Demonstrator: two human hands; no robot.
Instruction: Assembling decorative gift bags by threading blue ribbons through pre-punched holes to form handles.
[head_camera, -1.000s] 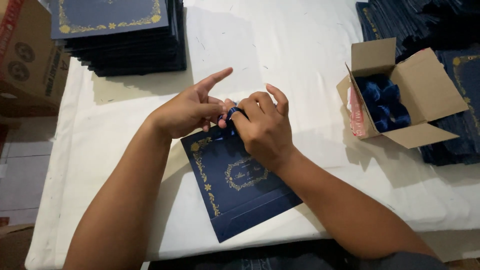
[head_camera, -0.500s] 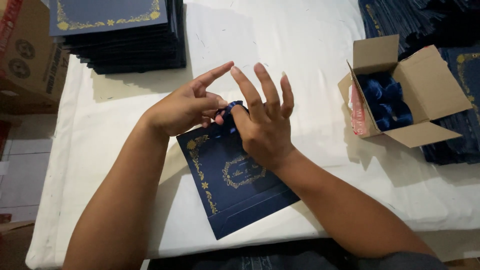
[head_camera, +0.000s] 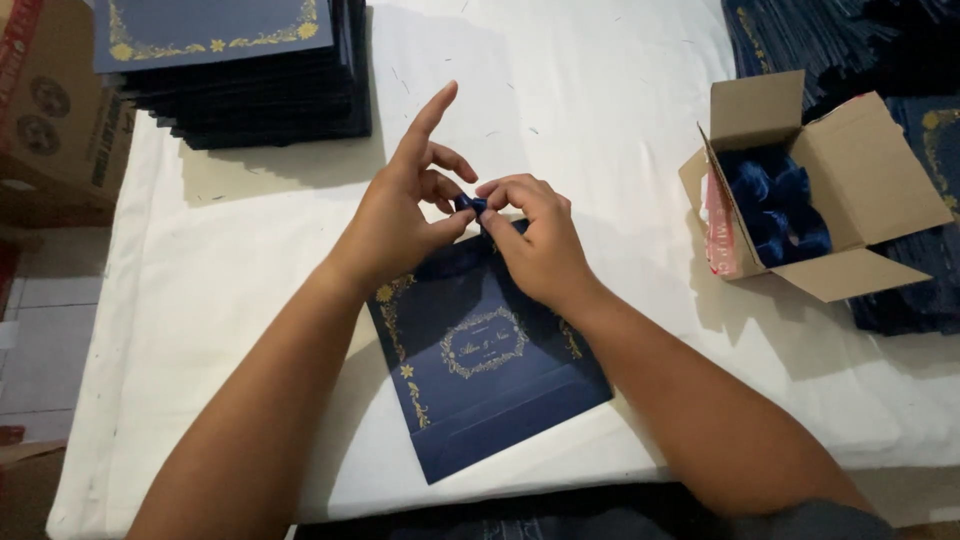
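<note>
Our hands are covering most of the small blue bow (head_camera: 470, 204), so we are seeing only a sliver of it between the fingertips. Our right hand (head_camera: 535, 245) is hiding the top edge of the navy card (head_camera: 480, 380). The frame is cutting off the card stack (head_camera: 240, 75) beyond our left hand (head_camera: 400, 215), and the cardboard box (head_camera: 45, 110) left of it.
</note>
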